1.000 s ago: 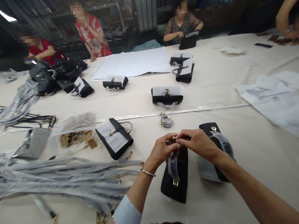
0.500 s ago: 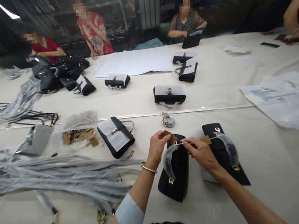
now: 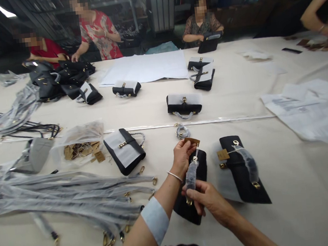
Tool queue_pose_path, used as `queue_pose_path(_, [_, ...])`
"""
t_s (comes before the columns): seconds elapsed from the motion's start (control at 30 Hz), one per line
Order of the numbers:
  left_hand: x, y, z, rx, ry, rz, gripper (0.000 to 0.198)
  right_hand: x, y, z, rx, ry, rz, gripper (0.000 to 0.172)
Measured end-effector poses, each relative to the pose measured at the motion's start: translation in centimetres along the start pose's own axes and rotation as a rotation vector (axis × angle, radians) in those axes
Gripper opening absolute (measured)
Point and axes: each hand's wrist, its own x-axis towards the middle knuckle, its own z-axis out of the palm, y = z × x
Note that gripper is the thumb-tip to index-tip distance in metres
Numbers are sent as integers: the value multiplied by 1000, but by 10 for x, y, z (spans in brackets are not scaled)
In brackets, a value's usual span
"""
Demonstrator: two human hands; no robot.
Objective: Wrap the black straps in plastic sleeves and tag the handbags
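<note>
Right in front of me a black handbag [image 3: 201, 171] lies on the table, with gold fittings and a plastic-wrapped handle [image 3: 191, 174]. My left hand [image 3: 183, 154] pinches a brown hang tag [image 3: 192, 140], whose white string runs to the ring at the handle's far end. Lower down, my right hand [image 3: 207, 196] grips the wrapped handle near its close end, thumb on top. Just right of it lies a second black handbag [image 3: 238, 170] with a wrapped handle and its own brown tag [image 3: 222, 154] on a string.
Plastic-wrapped straps [image 3: 72, 190] with gold clasps spread over the left side. Behind them sits a clear bag of brown tags [image 3: 82, 146]. A coiled strap [image 3: 181, 131] and more handbags [image 3: 184, 104] lie further off. Co-workers [image 3: 100, 32] are across the table; white sheets [image 3: 308, 113] lie right.
My right hand has left the tag's string and come down onto the handle. The left hand has moved slightly right with the tag. Across the table, one co-worker's arm reaches towards the pile of bags.
</note>
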Motion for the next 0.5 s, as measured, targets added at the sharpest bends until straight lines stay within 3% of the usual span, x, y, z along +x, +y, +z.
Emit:
queue_pose_path(0.1, [-17, 1, -25, 316, -55, 113, 48, -6, -1, -22, -68, 150, -103, 51])
queue_pose_path(0.2, [-48, -2, -65, 754, -145, 256, 62, -13, -7, -57, -227, 245, -173, 46])
queue_pose_path(0.3, [-78, -21, -96, 987, -289, 150, 83, -14, -13, -87, -331, 316, -186, 47])
queue_pose_path(0.4, [-86, -48, -101, 1006, -404, -14, 102, -10, -22, -106, -385, 401, -166, 51])
queue_pose_path(0.5, [-72, -70, -83, 949, -462, -20, 111, -9, -30, -121, -502, 481, -113, 54])
